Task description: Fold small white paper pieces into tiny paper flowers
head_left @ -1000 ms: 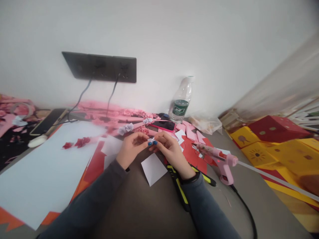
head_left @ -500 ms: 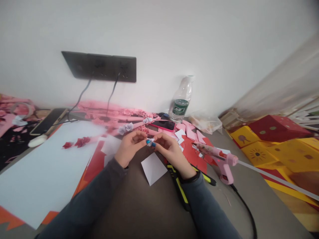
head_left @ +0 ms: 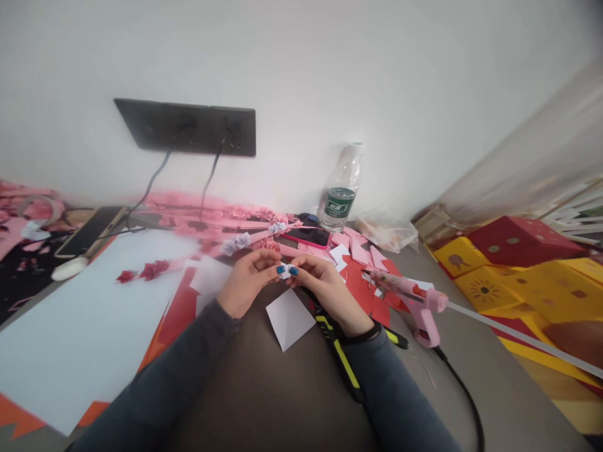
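Note:
Between the fingertips of both hands is a small white folded paper flower [head_left: 286, 271]. My left hand [head_left: 249, 282] pinches it from the left, thumb and fingers closed. On its other side my right hand [head_left: 325, 289] pinches it too, thumb pressed against the paper. Just below the hands a white paper square [head_left: 289, 319] lies flat on the table. Under my right wrist are black-and-yellow handled pliers or scissors [head_left: 343, 359], partly hidden by the arm. Behind the hands lie pink paper-wrapped stems with white paper flowers [head_left: 236, 243] and pink ones.
A pink hot glue gun [head_left: 414, 300] with its cord lies at right, near red paper pieces [head_left: 357, 282]. A water bottle [head_left: 340, 194] stands by the wall. Large white sheets [head_left: 89, 314] cover the left side; yellow and red boxes [head_left: 532, 289] are far right. A phone [head_left: 311, 236] lies behind.
My fingers have shifted slightly on the paper flower; my right thumb sits a little higher. The rest of the table looks the same.

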{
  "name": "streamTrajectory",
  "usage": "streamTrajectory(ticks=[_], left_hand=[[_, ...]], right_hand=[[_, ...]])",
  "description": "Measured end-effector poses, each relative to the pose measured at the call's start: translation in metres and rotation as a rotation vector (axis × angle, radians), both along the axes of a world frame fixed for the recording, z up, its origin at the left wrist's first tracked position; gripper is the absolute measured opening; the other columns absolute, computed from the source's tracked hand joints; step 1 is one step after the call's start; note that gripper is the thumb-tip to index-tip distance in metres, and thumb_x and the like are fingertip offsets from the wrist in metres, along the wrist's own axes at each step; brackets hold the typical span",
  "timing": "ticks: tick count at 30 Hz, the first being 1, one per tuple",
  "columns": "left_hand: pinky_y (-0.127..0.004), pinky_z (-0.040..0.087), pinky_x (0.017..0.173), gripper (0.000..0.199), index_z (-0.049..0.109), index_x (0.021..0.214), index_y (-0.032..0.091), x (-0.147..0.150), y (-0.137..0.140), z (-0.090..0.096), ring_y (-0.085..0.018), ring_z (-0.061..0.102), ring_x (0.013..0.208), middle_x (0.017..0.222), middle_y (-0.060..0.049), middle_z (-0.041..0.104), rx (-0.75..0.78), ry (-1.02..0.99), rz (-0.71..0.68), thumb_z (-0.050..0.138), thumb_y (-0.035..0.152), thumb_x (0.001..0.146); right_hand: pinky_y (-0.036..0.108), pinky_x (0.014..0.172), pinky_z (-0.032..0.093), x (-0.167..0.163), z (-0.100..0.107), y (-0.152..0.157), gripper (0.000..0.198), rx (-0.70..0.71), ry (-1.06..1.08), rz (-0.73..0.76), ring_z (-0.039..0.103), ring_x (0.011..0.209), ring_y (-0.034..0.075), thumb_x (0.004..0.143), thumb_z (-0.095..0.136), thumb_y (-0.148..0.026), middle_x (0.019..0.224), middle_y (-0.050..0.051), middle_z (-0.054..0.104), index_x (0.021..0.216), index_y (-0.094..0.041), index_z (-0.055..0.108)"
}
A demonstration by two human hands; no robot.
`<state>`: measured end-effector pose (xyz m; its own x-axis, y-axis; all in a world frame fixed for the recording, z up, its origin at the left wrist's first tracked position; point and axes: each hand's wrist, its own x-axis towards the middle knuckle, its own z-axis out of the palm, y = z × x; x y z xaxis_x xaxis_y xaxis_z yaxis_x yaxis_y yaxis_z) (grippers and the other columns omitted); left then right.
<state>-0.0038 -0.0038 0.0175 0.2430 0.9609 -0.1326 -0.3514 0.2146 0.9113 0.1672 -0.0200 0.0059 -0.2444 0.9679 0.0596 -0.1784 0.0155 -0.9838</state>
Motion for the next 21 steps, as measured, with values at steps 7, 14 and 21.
streamTrajectory(ticks=[7, 14, 21], left_hand=[[-0.020, 0.051, 0.062, 0.036, 0.069, 0.083, 0.016, -0.0016, 0.0010, 0.0019, -0.010, 0.063, 0.069, 0.074, 0.001, 0.069, -0.106, -0.094, -0.033, 0.091, 0.018, 0.054], [-0.020, 0.050, 0.062, 0.031, 0.072, 0.080, 0.017, 0.0015, -0.0015, 0.0017, -0.010, 0.063, 0.069, 0.077, 0.000, 0.069, -0.055, -0.153, -0.086, 0.091, 0.022, 0.057], [-0.024, 0.055, 0.071, 0.030, 0.074, 0.080, 0.015, 0.0031, -0.0032, 0.0030, -0.012, 0.066, 0.076, 0.080, -0.002, 0.072, 0.019, -0.143, -0.059, 0.092, 0.021, 0.056]], right_hand=[[0.027, 0.071, 0.053, 0.0008, 0.0016, -0.0004, 0.025, 0.001, 0.005, 0.045, 0.061, 0.069, 0.013, 0.081, 0.074, -0.043, 0.078, 0.000, 0.066, 0.083, -0.019, 0.067], [0.029, 0.076, 0.048, 0.0011, 0.0017, -0.0019, 0.027, 0.017, 0.042, 0.083, 0.059, 0.075, 0.015, 0.082, 0.073, -0.046, 0.081, 0.000, 0.063, 0.083, -0.020, 0.067], [0.027, 0.073, 0.047, 0.0002, -0.0023, -0.0003, 0.023, -0.016, 0.115, 0.034, 0.057, 0.072, 0.013, 0.081, 0.075, -0.041, 0.077, 0.000, 0.062, 0.081, -0.020, 0.066]])
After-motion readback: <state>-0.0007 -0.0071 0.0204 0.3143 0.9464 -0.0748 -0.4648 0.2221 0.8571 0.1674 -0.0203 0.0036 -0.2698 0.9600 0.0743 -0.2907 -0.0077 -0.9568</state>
